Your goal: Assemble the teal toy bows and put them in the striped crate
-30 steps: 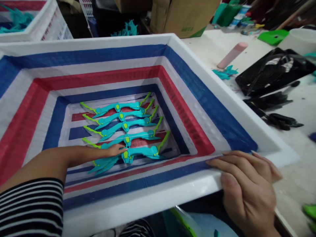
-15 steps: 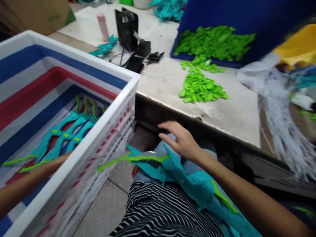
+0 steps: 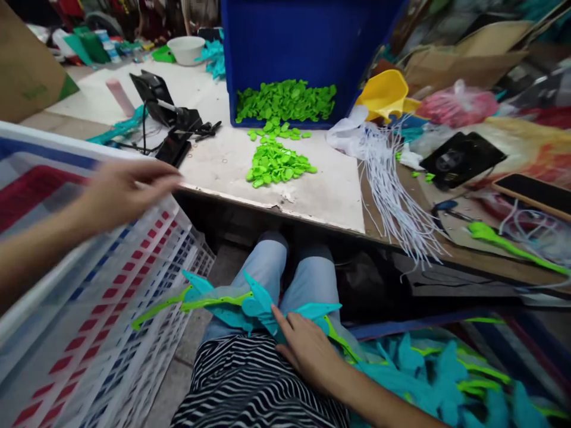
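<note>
My left hand (image 3: 127, 190) is over the near rim of the white crate (image 3: 151, 285), blurred, its fingers stretched out and nothing visible in them. A teal-and-green plastic piece (image 3: 256, 303), with pointed teal fins and thin lime-green strips, lies across my lap. My right hand (image 3: 307, 345) is on this piece, index finger along its teal part and thumb below, with teal plastic between them. To the right of my lap, a heap of similar teal and green pieces (image 3: 428, 368) fills a container with a blue edge.
On the table (image 3: 214, 166) ahead, small lime-green plastic parts (image 3: 281, 163) spill from a tipped blue bin (image 3: 307, 41). White strings (image 3: 397, 196) hang over the table edge. A black device (image 3: 169, 113), a pink bottle (image 3: 119, 97) and a phone (image 3: 535, 193) also lie there.
My left hand has come up out of the crate to its rim. My right hand has lowered from above my knees onto the teal-and-green piece. The view has turned right.
</note>
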A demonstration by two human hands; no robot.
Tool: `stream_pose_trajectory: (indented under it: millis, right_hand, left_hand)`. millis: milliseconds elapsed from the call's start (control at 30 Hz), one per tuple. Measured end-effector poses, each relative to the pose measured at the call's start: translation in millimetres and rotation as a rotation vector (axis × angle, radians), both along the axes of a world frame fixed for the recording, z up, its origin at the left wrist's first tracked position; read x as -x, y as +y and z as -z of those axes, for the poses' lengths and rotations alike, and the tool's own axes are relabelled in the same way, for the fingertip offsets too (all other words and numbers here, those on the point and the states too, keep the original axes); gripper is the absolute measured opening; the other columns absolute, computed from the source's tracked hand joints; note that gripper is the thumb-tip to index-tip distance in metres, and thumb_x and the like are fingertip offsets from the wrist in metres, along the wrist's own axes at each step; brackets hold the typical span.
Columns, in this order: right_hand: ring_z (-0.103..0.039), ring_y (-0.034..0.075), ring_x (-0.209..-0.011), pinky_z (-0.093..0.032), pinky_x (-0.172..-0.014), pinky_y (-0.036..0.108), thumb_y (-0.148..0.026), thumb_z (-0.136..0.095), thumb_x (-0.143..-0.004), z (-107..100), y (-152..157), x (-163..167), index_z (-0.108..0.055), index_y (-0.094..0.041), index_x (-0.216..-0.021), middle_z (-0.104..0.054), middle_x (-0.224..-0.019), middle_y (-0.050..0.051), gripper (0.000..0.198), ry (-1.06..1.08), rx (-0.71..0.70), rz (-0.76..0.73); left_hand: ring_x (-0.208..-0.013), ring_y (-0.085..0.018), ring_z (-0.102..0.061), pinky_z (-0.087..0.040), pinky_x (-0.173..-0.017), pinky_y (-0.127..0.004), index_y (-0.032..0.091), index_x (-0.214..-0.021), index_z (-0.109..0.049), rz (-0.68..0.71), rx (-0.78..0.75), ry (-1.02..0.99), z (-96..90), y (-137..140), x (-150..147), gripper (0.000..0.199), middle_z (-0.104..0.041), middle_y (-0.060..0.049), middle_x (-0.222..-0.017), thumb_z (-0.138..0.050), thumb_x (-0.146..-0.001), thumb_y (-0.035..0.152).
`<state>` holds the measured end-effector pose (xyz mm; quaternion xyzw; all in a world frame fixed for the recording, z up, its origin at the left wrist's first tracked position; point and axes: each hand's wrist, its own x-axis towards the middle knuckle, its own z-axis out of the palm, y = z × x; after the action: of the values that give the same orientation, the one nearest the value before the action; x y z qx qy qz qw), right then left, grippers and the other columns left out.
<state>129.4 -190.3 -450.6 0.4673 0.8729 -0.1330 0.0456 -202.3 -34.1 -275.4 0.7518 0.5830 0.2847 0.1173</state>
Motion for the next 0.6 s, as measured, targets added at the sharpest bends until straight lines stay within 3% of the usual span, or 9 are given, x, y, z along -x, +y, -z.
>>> stream_pose_trajectory:
  millis: [67,133,233,300,367,467,600]
  right_hand:
    - [-0.059,0.026,-0.092,-0.048,-0.077,0.039,-0.028,-0.064,-0.08,8.6,-5.4,5.5,-0.031,-0.023,-0.144,-0.061,-0.104,0.011,0.072,-0.033,-0.064,0.061]
    - [-0.06,0.027,-0.089,-0.049,-0.076,0.041,-0.029,-0.063,-0.08,17.1,-10.3,12.3,-0.033,-0.023,-0.144,-0.061,-0.102,0.011,0.071,-0.068,-0.097,0.147]
    - [-0.061,0.023,-0.085,-0.049,-0.074,0.035,-0.023,-0.056,-0.082,16.4,-8.9,13.4,-0.026,-0.021,-0.147,-0.062,-0.097,0.008,0.072,-0.005,-0.058,0.201]
    - [-0.061,0.022,-0.086,-0.048,-0.073,0.033,-0.021,-0.053,-0.082,3.6,3.0,5.6,-0.019,-0.021,-0.149,-0.061,-0.1,0.008,0.075,0.069,-0.039,0.183]
    - [-0.06,0.023,-0.088,-0.048,-0.074,0.034,-0.023,-0.051,-0.083,-13.8,25.5,-4.3,-0.016,-0.021,-0.15,-0.061,-0.103,0.009,0.075,0.102,-0.055,0.15]
    - [-0.059,0.025,-0.09,-0.046,-0.078,0.038,-0.026,-0.05,-0.085,-30.0,71.6,-11.1,-0.022,-0.02,-0.148,-0.061,-0.102,0.01,0.069,0.066,-0.072,0.09]
    - [-0.057,0.025,-0.097,-0.045,-0.085,0.039,-0.026,-0.054,-0.084,-11.2,119.2,-3.0,-0.029,-0.014,-0.146,-0.061,-0.106,0.012,0.068,0.032,0.022,0.022]
  left_hand:
    - [-0.077,-0.016,-0.064,-0.048,-0.073,-0.027,0.02,-0.099,-0.07,0.103,0.113,0.067,12.7,16.7,-43.0,0.032,-0.071,-0.001,-0.086,-0.06,-0.079,0.042]
    - [-0.084,-0.018,-0.065,-0.049,-0.08,-0.029,0.016,-0.114,-0.064,0.128,0.225,0.12,38.2,44.0,-82.8,0.039,-0.071,-0.006,-0.095,-0.058,-0.081,0.034]
    - [-0.11,-0.026,-0.057,-0.044,-0.096,-0.036,0.012,-0.127,-0.055,-0.057,0.095,0.192,77.5,95.1,-122.1,0.048,-0.061,-0.015,-0.119,-0.058,-0.082,0.03]
    - [-0.123,-0.03,-0.047,-0.04,-0.102,-0.041,0.015,-0.13,-0.053,-0.114,0.015,0.211,96.1,125.3,-135.6,0.054,-0.051,-0.017,-0.131,-0.063,-0.08,0.031]
    - [-0.129,-0.032,-0.039,-0.037,-0.105,-0.043,0.019,-0.129,-0.055,-0.065,0.001,0.212,108.9,147.4,-144.4,0.056,-0.044,-0.015,-0.137,-0.068,-0.076,0.031]
    - [-0.13,-0.03,-0.039,-0.032,-0.109,-0.042,0.018,-0.12,-0.063,0.04,-0.003,0.187,123.1,165.4,-155.1,0.043,-0.044,-0.015,-0.138,-0.065,-0.078,0.025]
    - [-0.126,-0.03,-0.042,-0.033,-0.107,-0.044,0.017,-0.105,-0.071,0.046,-0.092,0.103,133.7,172.1,-161.3,0.027,-0.05,-0.015,-0.134,-0.058,-0.082,0.023]
